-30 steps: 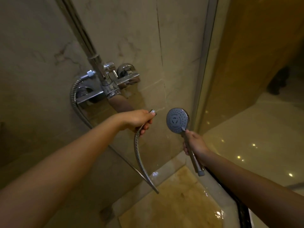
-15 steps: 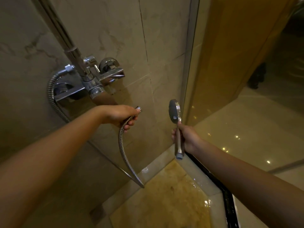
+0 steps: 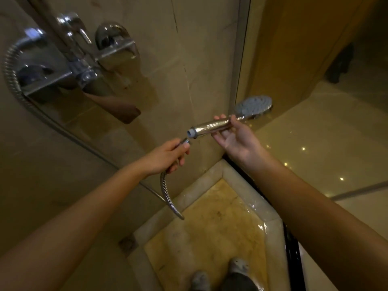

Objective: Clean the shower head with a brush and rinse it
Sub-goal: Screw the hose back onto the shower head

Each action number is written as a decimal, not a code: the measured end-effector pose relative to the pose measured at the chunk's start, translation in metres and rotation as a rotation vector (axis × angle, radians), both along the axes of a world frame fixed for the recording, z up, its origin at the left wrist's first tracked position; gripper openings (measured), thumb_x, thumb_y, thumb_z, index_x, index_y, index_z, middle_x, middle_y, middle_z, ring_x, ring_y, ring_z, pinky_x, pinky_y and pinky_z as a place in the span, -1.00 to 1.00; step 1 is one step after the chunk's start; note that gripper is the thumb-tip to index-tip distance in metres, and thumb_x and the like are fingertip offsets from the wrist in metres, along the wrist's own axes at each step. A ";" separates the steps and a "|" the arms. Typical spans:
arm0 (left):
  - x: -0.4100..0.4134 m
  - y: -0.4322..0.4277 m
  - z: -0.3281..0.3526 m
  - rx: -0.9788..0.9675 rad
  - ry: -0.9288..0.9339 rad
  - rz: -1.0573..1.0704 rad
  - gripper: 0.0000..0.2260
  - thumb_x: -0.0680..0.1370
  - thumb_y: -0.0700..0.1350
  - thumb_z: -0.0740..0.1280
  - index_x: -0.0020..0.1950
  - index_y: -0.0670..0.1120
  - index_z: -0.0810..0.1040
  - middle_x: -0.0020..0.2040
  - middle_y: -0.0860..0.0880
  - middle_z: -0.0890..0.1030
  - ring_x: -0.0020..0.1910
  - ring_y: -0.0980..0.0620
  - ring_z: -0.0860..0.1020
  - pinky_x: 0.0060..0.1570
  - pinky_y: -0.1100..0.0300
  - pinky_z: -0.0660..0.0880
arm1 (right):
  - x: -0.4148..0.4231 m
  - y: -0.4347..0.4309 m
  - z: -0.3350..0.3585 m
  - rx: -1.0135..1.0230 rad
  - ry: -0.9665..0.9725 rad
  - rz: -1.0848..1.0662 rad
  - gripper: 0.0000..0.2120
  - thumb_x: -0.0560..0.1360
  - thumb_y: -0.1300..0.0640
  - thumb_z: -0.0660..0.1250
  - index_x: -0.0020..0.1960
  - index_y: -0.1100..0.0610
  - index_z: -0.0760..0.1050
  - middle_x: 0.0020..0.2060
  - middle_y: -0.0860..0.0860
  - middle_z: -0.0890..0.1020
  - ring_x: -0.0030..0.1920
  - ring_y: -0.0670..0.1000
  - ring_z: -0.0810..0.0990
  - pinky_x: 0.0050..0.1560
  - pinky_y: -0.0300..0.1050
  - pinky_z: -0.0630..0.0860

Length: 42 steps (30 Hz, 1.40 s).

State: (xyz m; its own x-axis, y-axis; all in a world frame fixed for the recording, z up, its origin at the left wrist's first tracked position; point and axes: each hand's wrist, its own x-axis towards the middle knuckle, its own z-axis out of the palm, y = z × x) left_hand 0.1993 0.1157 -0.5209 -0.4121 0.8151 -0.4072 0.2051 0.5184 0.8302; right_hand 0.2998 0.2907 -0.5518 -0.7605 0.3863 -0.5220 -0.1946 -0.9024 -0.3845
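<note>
My right hand (image 3: 235, 136) holds the chrome shower head (image 3: 253, 106) by its handle (image 3: 212, 126), lying almost level, spray face up and to the right. The handle's grey threaded end (image 3: 191, 133) points left and is detached. My left hand (image 3: 169, 155) grips the free end of the metal hose (image 3: 168, 196), its chrome nut just below and left of that threaded end, a small gap between them. The hose loops down and back up to the wall mixer. No brush is in view.
The chrome mixer tap (image 3: 79, 59) and riser pipe are on the marble wall at upper left. A glass panel (image 3: 243, 59) stands right of the wall. A wet yellow shower floor (image 3: 210, 232) with a raised kerb lies below. My feet (image 3: 218, 276) stand at the bottom edge.
My right hand has tipped the shower head from upright to nearly level, handle end toward the hose. My left hand moved right, bringing the hose end close to it. The camera dipped down.
</note>
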 end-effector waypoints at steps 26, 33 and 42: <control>0.142 0.009 -0.018 0.284 -0.148 0.147 -0.86 0.61 -0.21 0.16 -0.07 -0.25 0.44 -0.31 -0.04 0.53 -0.39 0.18 0.50 -0.23 0.28 0.47 | 0.115 -0.002 0.095 1.014 -0.154 0.182 -0.59 0.58 0.18 0.25 0.39 0.10 0.26 -0.09 -0.08 0.67 0.00 -0.03 0.67 0.07 0.11 0.49; 0.168 0.014 -0.005 0.345 -0.170 0.221 -0.90 0.53 -0.13 0.32 -0.17 -0.11 0.49 -0.31 -0.05 0.55 -0.37 0.17 0.55 -0.17 0.17 0.52 | 0.135 0.005 0.120 1.073 -0.142 0.247 -0.65 0.60 0.17 0.21 0.36 0.18 0.28 -0.06 -0.03 0.64 -0.04 -0.05 0.67 -0.09 -0.09 0.57; 0.176 0.022 0.016 0.369 -0.120 0.368 -0.87 0.49 -0.13 0.38 -0.26 0.02 0.57 -0.36 -0.02 0.56 -0.46 0.11 0.50 -0.27 0.15 0.49 | 0.141 0.012 0.144 1.087 -0.083 0.279 -0.62 0.60 0.21 0.21 0.39 0.19 0.26 -0.02 0.01 0.65 0.05 0.04 0.66 0.12 0.10 0.55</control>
State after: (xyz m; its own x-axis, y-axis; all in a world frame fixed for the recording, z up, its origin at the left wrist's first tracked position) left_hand 0.3750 0.1380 -0.5050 -0.6658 0.7233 -0.1832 -0.0432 0.2077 0.9772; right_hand 0.4405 0.3024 -0.4077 -0.8700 0.4889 -0.0642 0.0241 -0.0879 -0.9958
